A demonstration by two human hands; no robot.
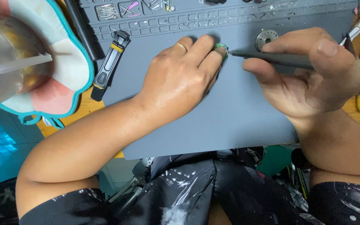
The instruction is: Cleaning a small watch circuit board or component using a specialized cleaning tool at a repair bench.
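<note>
Two hands work over a grey mat on the surface. Far left, a clear bowl sits blurred at the frame's edge on a pink and white pad with teal trim; something brownish seems to lie in it, but it is too blurred to name. Just right of the pad, a black and yellow tool lies half on the mat, untouched.

Along the mat's top edge run rows of small moulded compartments; a few of the larger ones hold thin metal bits and pins, while most of the small ones look empty or hold specks too small to tell.

The left hand lies flat on the mat, its fingertips pressed down on a small round green board, pinning it in place. The right hand is closed around a slim dark driver, held like a pen, with its tip touching the board's right edge. A metal disc rests just above the driver, apart from both.

By my reading, the step in hand is working a tiny fastener or part on the board. The next move calls for a steady pin from the left hand and light, straight pressure on the tip, lest it slip off.
</note>
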